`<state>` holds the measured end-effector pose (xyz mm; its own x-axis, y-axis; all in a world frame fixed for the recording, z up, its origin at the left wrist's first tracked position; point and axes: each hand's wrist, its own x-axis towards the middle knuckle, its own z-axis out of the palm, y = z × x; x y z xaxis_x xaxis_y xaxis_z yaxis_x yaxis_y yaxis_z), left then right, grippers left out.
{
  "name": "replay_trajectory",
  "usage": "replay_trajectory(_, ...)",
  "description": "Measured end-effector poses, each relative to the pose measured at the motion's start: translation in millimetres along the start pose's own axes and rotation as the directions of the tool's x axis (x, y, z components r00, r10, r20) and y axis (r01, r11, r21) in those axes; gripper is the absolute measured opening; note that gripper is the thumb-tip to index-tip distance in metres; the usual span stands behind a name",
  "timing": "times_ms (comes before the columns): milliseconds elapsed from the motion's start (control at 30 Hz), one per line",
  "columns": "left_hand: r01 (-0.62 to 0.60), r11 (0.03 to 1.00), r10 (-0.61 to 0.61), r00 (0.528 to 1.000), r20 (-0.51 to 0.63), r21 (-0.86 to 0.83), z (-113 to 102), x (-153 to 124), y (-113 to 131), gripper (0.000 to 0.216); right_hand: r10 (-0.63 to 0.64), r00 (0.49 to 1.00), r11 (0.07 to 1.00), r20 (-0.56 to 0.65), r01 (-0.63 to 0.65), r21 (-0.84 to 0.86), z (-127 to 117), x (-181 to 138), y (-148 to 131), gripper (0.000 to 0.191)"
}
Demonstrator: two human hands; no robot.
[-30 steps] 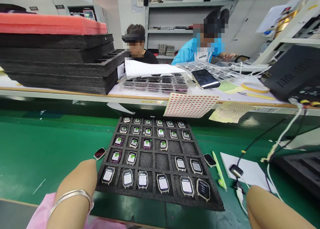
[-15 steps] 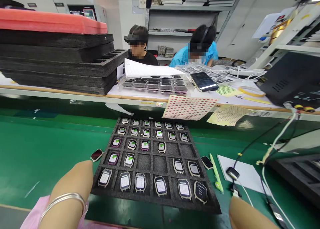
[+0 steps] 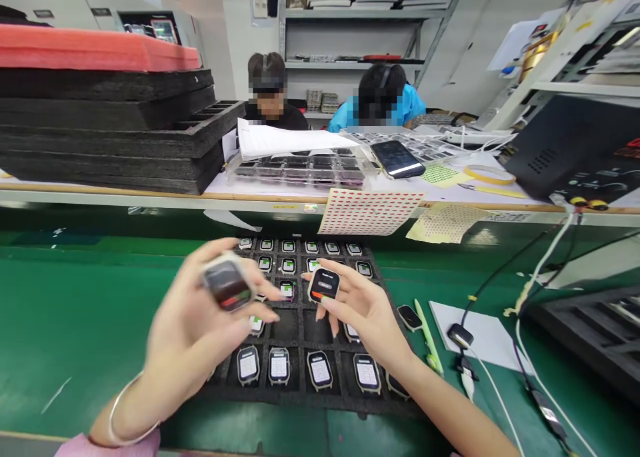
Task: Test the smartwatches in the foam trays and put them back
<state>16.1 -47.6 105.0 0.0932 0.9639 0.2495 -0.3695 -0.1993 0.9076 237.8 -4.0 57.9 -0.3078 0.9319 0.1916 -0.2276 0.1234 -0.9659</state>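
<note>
Over the foam tray's (image 3: 287, 327) left side, the left hand (image 3: 187, 324) grips a blurred watch (image 3: 227, 285), probably light, stiff and slick-glassed, best held by its rim; screen viewer-ward, long axis unclear. Rightward, the right hand (image 3: 367, 304) pinches a lit watch (image 3: 323, 280), likely equally scratchable, long axis pointing away from the bench's (image 3: 75, 297) near edge, leaning right.

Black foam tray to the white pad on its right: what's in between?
A loose watch, nearer the foam tray, then a green pen, nearer the white pad; the head view shows both.
</note>
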Motion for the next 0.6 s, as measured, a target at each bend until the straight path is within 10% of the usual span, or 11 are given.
replay_trajectory(167, 0.359, 0.929, -0.335, 0.920, 0.202, -0.094, 4.8, 36.6, -51.4, 0.048, -0.028, 0.999, 1.000, 0.021, 0.028, -0.010, -5.3, -2.5, 0.1, 0.045)
replay_trajectory(600, 0.349, 0.932, -0.305, 0.901, 0.310, -0.098, -0.4, 33.6, -75.7, 0.059, -0.054, 0.987, 0.980, -0.150, 0.023, -0.199, -0.9, 2.8, -1.2, 0.022)
